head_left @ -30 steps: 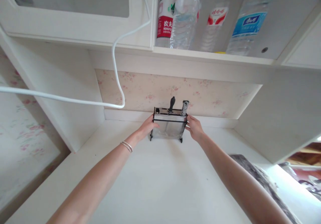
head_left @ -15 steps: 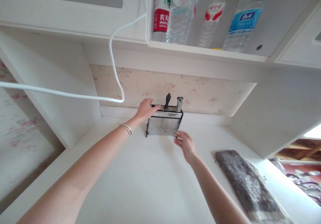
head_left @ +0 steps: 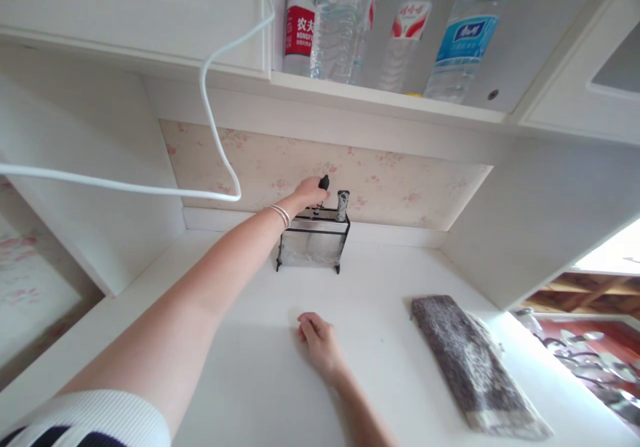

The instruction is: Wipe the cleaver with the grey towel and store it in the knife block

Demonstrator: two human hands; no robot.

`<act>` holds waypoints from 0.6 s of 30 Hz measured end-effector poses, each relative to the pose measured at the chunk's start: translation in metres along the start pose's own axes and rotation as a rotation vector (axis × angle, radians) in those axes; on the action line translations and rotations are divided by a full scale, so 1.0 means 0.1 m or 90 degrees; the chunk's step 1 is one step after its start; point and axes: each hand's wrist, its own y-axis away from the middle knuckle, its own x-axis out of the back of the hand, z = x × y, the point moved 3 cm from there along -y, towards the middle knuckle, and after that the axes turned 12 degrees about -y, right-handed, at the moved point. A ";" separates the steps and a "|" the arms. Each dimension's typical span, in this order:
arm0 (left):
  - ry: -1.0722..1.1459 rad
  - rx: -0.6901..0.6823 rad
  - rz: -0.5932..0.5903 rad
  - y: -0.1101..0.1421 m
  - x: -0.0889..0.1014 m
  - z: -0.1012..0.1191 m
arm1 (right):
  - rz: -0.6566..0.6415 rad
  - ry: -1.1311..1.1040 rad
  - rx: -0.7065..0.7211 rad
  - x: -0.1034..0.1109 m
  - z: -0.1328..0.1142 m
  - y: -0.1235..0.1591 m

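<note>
My left hand (head_left: 309,193) reaches far forward and is closed around the black handle of a knife (head_left: 324,183), just above the knife rack (head_left: 320,227). The rack has a black frame with clear sides and stands against the back of the white counter. A second handle (head_left: 343,205), grey and patterned, sticks up from the rack's right end. My right hand (head_left: 316,340) rests on the counter in front of the rack, fingers curled in, with nothing visible in it. How far the knife's blade is out of the rack is hard to make out.
A folded grey-brown cloth (head_left: 475,367) lies on the counter (head_left: 250,367) at the right. Overhead, a cabinet shelf (head_left: 390,99) holds several plastic bottles (head_left: 340,27). A white cable (head_left: 213,117) hangs down at the left. Side panels stand on both sides.
My left hand has gone from the rack's top left edge to the black knife handle and closed on it. My right hand has left the rack's lower right corner, come nearer and curled up.
</note>
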 end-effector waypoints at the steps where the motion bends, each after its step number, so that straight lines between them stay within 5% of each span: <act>1: 0.015 -0.001 0.010 -0.03 0.06 0.04 | -0.002 0.000 0.000 0.00 -0.01 0.00; 9: 0.125 -0.046 0.118 -0.13 0.72 0.34 | -0.010 -0.006 0.005 -0.01 -0.01 -0.01; 18: 0.120 -0.161 0.204 -0.13 0.90 0.62 | 0.013 0.024 0.022 -0.02 0.06 0.02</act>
